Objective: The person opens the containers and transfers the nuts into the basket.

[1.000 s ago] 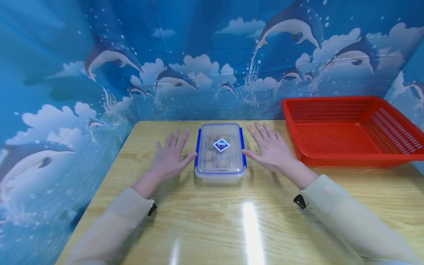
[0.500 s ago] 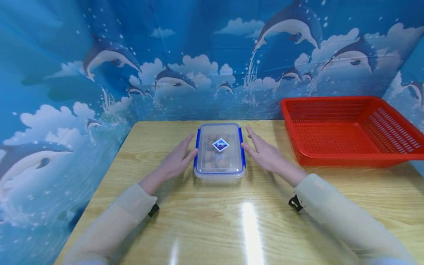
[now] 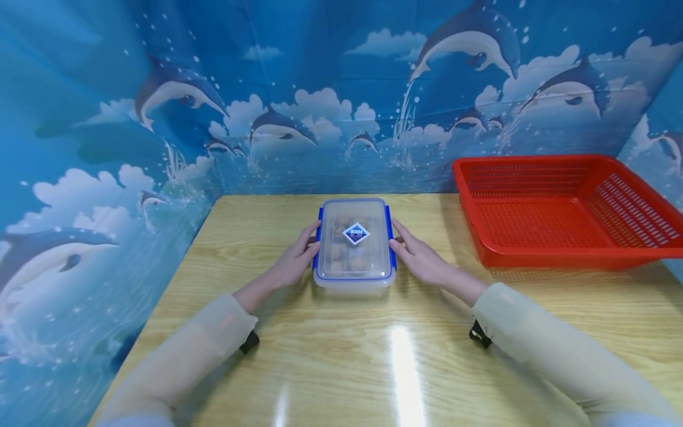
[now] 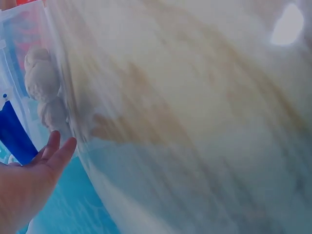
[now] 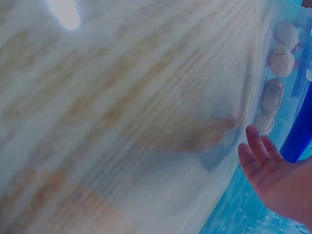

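Note:
A clear plastic box [image 3: 354, 246] with a blue-edged lid and blue side clips stands on the wooden table [image 3: 373, 356], with round brownish pieces inside. My left hand [image 3: 294, 263] lies against its left side, fingers straight by the blue clip. My right hand [image 3: 420, 257] lies against its right side in the same way. The left wrist view shows the left hand [image 4: 29, 180] with straight fingers beside the box [image 4: 41, 83]. The right wrist view shows the right hand [image 5: 278, 180], fingers straight, next to the box [image 5: 280, 58].
A red mesh basket [image 3: 565, 258] with nothing visible in it stands at the back right of the table. Blue dolphin-printed walls close in the table at the left, back and right. Bare wood lies between the box and me.
Both hands have moved inward from flat on the table beside the box to lie against its two long sides. The box has not moved.

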Demonstrator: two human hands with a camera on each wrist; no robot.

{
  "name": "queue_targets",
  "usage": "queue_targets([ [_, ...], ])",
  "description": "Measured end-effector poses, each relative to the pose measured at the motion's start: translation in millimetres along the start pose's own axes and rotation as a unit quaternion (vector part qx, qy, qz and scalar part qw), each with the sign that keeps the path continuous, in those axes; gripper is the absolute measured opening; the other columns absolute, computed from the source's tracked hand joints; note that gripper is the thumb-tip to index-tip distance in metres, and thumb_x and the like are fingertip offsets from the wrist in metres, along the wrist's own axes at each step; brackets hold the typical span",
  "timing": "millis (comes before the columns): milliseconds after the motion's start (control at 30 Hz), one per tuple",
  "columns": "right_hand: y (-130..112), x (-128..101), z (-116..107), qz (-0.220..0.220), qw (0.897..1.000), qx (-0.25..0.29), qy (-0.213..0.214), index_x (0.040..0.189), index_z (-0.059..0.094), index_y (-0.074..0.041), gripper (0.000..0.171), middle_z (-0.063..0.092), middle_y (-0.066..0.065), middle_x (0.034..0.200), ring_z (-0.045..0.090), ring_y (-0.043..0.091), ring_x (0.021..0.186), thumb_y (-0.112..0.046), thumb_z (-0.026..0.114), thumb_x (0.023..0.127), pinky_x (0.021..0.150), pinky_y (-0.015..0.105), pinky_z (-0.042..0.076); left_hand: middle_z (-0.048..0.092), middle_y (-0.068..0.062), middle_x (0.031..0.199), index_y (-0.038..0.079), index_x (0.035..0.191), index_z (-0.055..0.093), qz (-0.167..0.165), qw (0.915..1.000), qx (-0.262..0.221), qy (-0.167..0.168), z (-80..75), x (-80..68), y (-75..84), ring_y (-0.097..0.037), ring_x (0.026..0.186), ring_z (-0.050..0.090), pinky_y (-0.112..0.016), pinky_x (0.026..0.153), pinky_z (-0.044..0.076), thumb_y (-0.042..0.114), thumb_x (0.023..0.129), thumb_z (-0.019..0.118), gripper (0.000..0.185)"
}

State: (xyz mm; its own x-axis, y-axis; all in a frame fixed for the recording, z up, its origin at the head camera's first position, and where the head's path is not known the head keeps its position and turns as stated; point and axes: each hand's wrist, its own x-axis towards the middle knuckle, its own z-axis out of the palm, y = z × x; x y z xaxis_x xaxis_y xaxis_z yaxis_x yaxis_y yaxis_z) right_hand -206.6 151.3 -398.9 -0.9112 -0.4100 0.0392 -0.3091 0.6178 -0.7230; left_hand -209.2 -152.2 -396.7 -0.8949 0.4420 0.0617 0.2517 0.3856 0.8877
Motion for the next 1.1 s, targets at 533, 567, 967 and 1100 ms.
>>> queue_targets([
  [533, -1.6, 5.9, 2.5, -0.005, 0.998, 0.066, 0.007, 0.154, 0.017, -0.002, 0.056, 0.056, 0.018, 0.102, 0.056, 0.026, 0.082, -0.018, 0.040, 0.106, 0.072, 0.035, 0.047, 0.018, -0.026, 0.155, 0.009, 0.157, 0.009, -0.026, 0.9969, -0.070, -0.023, 2.6, 0.4, -1.8, -0.041, 0.138, 0.028, -0.048, 0.105, 0.037, 0.016, 0.108, 0.032, 0.054],
  [567, -1.5, 6.0, 2.5, -0.004, 0.997, 0.074, 0.005, 0.154, 0.017, -0.002, 0.056, 0.055, 0.018, 0.102, 0.056, 0.027, 0.082, -0.017, 0.040, 0.106, 0.071, 0.034, 0.047, 0.018, -0.026, 0.156, 0.010, 0.157, 0.008, -0.025, 0.9967, -0.073, -0.025, 2.7, 0.3, -2.1, -0.041, 0.138, 0.028, -0.048, 0.105, 0.037, 0.017, 0.108, 0.031, 0.054],
  [967, 0.8, 8.3, 3.3, -0.012, 0.977, 0.207, -0.044, 0.154, 0.006, 0.001, 0.055, 0.051, 0.022, 0.100, 0.058, 0.022, 0.079, -0.007, 0.032, 0.106, 0.074, 0.046, 0.054, 0.016, -0.028, 0.155, 0.011, 0.157, 0.005, -0.041, 0.9943, -0.094, -0.028, 2.8, -2.0, -4.2, -0.049, 0.130, 0.038, -0.050, 0.083, 0.054, 0.018, 0.108, 0.031, 0.056],
  [1100, 1.5, 8.4, 2.7, -0.021, 0.978, 0.201, -0.046, 0.154, 0.004, 0.002, 0.055, 0.052, 0.022, 0.100, 0.057, 0.021, 0.079, -0.007, 0.032, 0.107, 0.072, 0.043, 0.053, 0.014, -0.025, 0.157, 0.013, 0.157, 0.003, -0.054, 0.9935, -0.095, -0.031, 2.5, -1.4, -2.6, -0.049, 0.129, 0.039, -0.049, 0.079, 0.055, 0.020, 0.108, 0.030, 0.056],
])
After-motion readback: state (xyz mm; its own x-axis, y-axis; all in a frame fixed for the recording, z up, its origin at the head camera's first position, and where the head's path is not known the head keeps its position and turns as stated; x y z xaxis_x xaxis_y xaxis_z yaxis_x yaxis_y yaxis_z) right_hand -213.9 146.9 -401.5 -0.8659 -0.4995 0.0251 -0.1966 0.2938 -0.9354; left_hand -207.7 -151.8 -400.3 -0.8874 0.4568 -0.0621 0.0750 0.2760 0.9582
